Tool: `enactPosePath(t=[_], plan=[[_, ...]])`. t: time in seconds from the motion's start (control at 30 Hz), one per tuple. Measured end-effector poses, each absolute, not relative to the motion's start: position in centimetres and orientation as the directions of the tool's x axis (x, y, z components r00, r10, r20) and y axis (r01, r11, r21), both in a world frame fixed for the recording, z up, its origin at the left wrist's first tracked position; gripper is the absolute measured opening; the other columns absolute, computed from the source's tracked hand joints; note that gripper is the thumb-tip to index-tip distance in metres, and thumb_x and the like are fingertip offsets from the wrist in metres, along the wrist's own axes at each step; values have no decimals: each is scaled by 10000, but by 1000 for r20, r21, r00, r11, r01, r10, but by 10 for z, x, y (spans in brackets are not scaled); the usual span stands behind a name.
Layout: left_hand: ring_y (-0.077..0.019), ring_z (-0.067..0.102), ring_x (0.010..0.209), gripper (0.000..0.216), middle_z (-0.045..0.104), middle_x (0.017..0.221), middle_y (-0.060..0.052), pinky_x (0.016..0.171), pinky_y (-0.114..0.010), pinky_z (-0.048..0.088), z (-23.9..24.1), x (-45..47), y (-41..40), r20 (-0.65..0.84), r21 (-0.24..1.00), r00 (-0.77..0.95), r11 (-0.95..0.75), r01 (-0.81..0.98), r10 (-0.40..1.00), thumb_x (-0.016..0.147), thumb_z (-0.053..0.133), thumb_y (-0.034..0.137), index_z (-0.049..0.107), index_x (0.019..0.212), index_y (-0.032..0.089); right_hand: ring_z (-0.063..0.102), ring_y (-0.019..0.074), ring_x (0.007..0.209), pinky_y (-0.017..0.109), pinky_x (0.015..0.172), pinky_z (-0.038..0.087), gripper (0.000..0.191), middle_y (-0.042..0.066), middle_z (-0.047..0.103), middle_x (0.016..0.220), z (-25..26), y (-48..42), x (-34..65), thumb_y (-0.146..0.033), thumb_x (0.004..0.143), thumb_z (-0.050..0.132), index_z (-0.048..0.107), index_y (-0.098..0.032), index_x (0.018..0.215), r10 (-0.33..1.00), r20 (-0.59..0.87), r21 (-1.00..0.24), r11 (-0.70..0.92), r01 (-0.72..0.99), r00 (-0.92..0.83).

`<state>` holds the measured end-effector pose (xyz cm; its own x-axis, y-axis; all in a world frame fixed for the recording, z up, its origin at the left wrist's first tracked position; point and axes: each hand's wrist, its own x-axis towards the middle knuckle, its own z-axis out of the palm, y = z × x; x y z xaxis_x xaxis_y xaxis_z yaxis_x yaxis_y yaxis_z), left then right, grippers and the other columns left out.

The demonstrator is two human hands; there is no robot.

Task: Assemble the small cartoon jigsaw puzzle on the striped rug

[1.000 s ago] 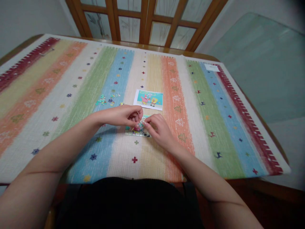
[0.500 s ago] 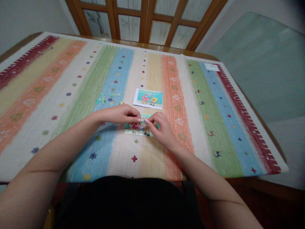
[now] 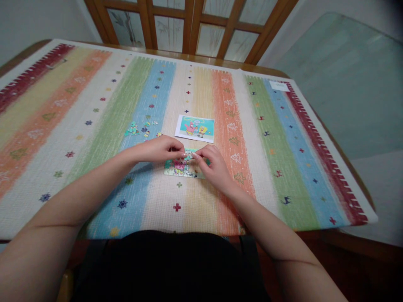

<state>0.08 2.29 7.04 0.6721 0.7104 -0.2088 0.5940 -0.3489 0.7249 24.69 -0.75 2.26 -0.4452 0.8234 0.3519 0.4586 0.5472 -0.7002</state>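
A small, partly assembled jigsaw puzzle [image 3: 179,168] lies on the striped mat in front of me. My left hand [image 3: 162,149] and my right hand [image 3: 212,165] meet over its top edge, fingertips pinched together on what looks like a tiny puzzle piece [image 3: 188,154]. Which hand truly holds the piece is hard to make out. Just beyond the puzzle lies a cartoon reference picture [image 3: 195,128]. Several loose puzzle pieces [image 3: 140,129] are scattered to the left of the picture.
A multicoloured striped mat [image 3: 78,109] covers the wooden table [image 3: 355,241]. A small white label [image 3: 279,86] sits at the mat's far right corner. A wooden-framed glass door [image 3: 189,25] stands behind the table. My dark-clothed lap is at the near edge.
Both hands have slid slightly away from me to the puzzle's top edge, fingertips still pinched together. The view has shifted a little.
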Motion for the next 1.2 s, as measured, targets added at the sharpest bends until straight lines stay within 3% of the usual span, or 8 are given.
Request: enactPosePath(t=[0.17, 0.3, 0.53, 0.87, 1.2], plan=[[-138, 476, 606, 365, 575, 630, -6, 621, -283, 312, 64, -1, 23, -306, 594, 579, -323, 736, 756, 980, 504, 407, 606, 709, 185, 615, 281, 971, 440, 871, 446, 227, 88, 708, 943, 15, 0, 256, -325, 1079, 559, 747, -236, 988, 816, 360, -586, 575, 571, -452], [-164, 536, 637, 361, 631, 675, -33, 656, -303, 345, 60, -3, 24, -347, 522, 544, -324, 789, 764, 989, 504, 394, 606, 707, 192, 608, 297, 1001, 449, 878, 437, 205, 99, 718, 966, 11, 4, 262, -283, 1055, 591, 787, -236, 1020, 811, 311, -507, 582, 635, -495], [-181, 580, 725, 349, 694, 796, -71, 711, -312, 394, 47, 7, 22, -219, 519, 565, -395, 758, 795, 1027, 486, 347, 637, 755, 188, 601, 294, 1019, 431, 861, 412, 155, 89, 720, 975, 7, 0, 253, -305, 1046, 674, 814, -251, 1085, 774, 295, -398, 633, 664, -560], [-244, 581, 928, 363, 653, 894, -111, 917, -382, 433, 39, 18, 20, -127, 323, 588, -527, 786, 799, 1068, 452, 323, 711, 876, 154, 556, 287, 1026, 438, 864, 354, 166, 68, 759, 1033, 12, -4, 249, -237, 1048, 676, 829, -291, 1084, 712, 289, -240, 701, 671, -640], [-263, 571, 965, 379, 662, 960, -123, 869, -388, 415, 42, 22, 13, -126, 175, 522, -499, 849, 844, 1084, 497, 428, 716, 937, 156, 543, 302, 1059, 455, 870, 348, 175, 74, 756, 1061, 15, -8, 250, -223, 1045, 672, 829, -297, 1070, 702, 263, -194, 710, 677, -662]])
